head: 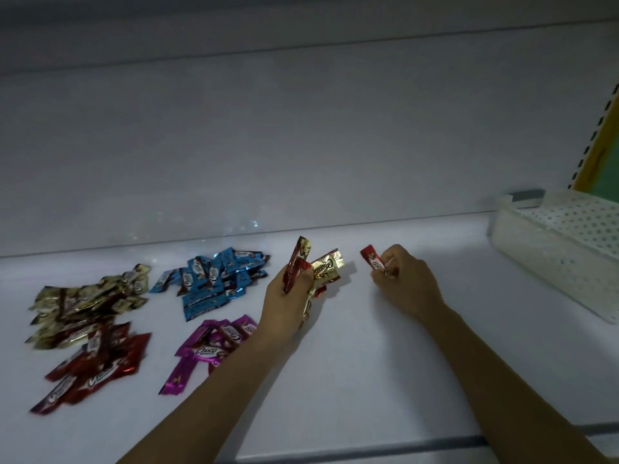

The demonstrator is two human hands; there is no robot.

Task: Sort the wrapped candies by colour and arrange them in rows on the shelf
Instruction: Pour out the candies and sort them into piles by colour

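Observation:
On the white shelf (pixel 368 346) lie four heaps of wrapped candies: gold (pixel 90 296) at far left, blue (pixel 214 279) behind the middle, red (pixel 97 366) at front left, pink (pixel 214 346) in front of the blue. My left hand (pixel 288 303) grips a small bunch of mixed candies (pixel 318 266), red and gold, held above the shelf right of the blue heap. My right hand (pixel 405 279) pinches a single red candy (pixel 373 261) a short way to the right of the bunch.
A white perforated plastic basket (pixel 552 256) stands at the right end of the shelf. The shelf's white back wall (pixel 301 145) rises behind the heaps. A slotted upright with a yellow and green panel (pixel 599 142) shows at far right. The shelf's front edge (pixel 368 447) runs below my forearms.

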